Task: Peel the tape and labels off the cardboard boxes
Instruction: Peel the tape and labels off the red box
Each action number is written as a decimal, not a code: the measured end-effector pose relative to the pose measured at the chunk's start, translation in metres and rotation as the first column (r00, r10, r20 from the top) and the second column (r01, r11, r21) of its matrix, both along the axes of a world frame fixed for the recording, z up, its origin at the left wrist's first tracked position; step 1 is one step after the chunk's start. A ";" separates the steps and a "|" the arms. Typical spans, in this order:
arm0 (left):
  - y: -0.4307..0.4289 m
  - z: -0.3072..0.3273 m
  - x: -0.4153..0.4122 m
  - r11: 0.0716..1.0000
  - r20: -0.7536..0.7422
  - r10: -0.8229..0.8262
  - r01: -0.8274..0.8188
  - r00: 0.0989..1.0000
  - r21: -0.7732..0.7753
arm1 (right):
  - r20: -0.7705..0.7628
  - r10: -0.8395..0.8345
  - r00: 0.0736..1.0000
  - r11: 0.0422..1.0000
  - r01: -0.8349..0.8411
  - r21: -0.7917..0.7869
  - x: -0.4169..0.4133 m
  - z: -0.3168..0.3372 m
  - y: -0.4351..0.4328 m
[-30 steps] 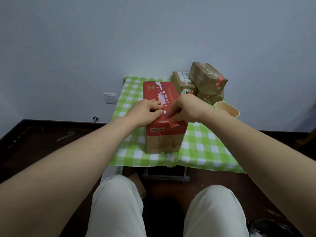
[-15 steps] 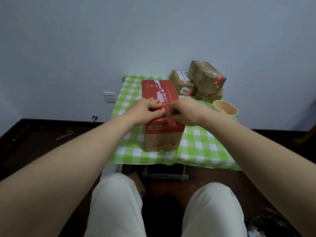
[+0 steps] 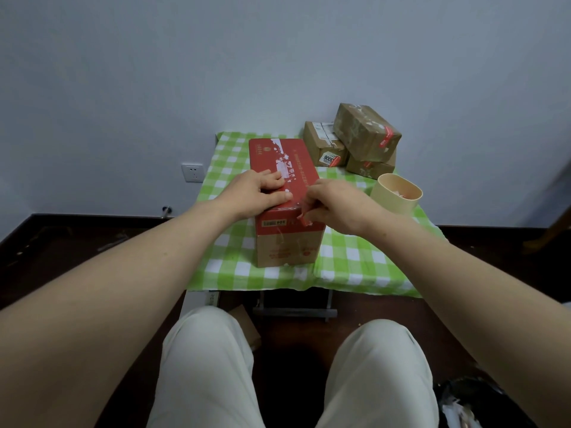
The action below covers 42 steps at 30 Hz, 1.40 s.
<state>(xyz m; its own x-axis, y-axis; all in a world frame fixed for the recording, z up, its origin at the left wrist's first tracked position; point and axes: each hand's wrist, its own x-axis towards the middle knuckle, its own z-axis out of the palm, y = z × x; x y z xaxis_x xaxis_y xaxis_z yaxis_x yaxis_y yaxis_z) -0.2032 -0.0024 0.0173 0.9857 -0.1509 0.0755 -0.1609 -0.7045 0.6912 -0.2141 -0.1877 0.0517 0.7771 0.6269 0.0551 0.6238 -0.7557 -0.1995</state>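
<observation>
A long red-topped cardboard box (image 3: 284, 162) lies lengthwise on the green checked tablecloth (image 3: 355, 261), its top scarred with white torn patches. My left hand (image 3: 256, 194) presses flat on the box's near top, fingers spread. At the box's near right corner my right hand (image 3: 336, 208) pinches a clear strip of tape (image 3: 304, 208), lifted off the edge. Three brown taped boxes are stacked at the back right: one with a white label (image 3: 323, 146), one tilted on top (image 3: 366, 132) and one beneath (image 3: 370, 166).
A beige cup (image 3: 395, 194) holding scraps stands right of my right hand. A wall socket (image 3: 192, 172) sits left of the small table. My knees in pale trousers (image 3: 210, 366) are below, over a dark floor, with a dark bag (image 3: 482, 400) at bottom right.
My right hand has pulled the tape strip toward me and to the right, off the box's near corner. The left hand has flattened on the box top.
</observation>
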 end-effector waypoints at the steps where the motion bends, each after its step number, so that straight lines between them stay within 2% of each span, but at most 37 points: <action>1: 0.000 0.000 0.000 1.000 -0.003 0.000 0.000 1.000 -0.002 | -0.005 -0.005 1.000 1.000 0.005 0.010 -0.001 -0.001 -0.001; 9: -0.001 0.001 -0.002 1.000 -0.016 0.011 -0.011 1.000 -0.006 | -0.052 -0.020 0.998 0.993 0.026 0.117 -0.003 -0.002 -0.008; 12: -0.002 0.004 -0.001 1.000 -0.027 0.020 -0.020 0.999 -0.003 | -0.162 -0.074 0.984 0.953 0.118 0.279 -0.004 0.006 -0.011; 15: -0.009 0.014 0.003 0.995 -0.021 0.095 -0.095 0.995 -0.043 | -0.367 -0.129 0.921 0.759 0.330 0.562 -0.003 0.015 -0.018; 17: -0.020 0.024 0.004 0.973 0.029 0.167 -0.160 0.986 -0.168 | -0.440 -0.144 0.886 0.614 0.429 0.663 0.001 0.020 -0.025; 19: -0.037 0.036 0.001 0.930 0.026 0.163 -0.145 0.986 -0.337 | -0.509 -0.126 0.852 0.508 0.496 0.704 0.005 0.023 -0.031; 21: -0.054 0.046 -0.003 0.917 -0.005 0.069 -0.065 0.998 -0.393 | -0.576 -0.091 0.812 0.421 0.556 0.717 0.009 0.024 -0.035; 24: -0.072 0.049 -0.007 0.930 0.025 0.001 0.008 1.000 -0.367 | -0.628 -0.060 0.776 0.330 0.609 0.721 0.012 0.024 -0.040; 27: -0.079 0.047 -0.002 0.908 0.063 0.037 -0.007 0.997 -0.419 | -0.637 -0.070 0.768 0.304 0.624 0.720 0.014 0.023 -0.047; 32: -0.085 0.047 0.003 0.915 0.111 0.002 0.043 0.994 -0.402 | -0.703 -0.008 0.711 0.269 0.678 0.684 0.020 0.020 -0.057; 36: -0.089 0.047 0.007 0.961 0.256 -0.015 0.085 0.966 -0.262 | -0.781 0.082 0.620 0.211 0.755 0.621 0.026 0.018 -0.062; 42: -0.096 0.051 0.014 0.984 0.418 -0.152 0.175 0.896 -0.018 | -0.863 0.308 0.402 0.096 0.889 0.448 0.031 0.020 -0.075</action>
<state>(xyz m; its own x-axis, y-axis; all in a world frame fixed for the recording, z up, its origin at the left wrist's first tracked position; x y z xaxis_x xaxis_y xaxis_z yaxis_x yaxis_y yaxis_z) -0.1889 -0.0986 0.0680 0.8254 -0.2916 0.4834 -0.5502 -0.6074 0.5730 -0.1835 -0.2630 0.0718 0.8814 0.2476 -0.4023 -0.4653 0.3081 -0.8298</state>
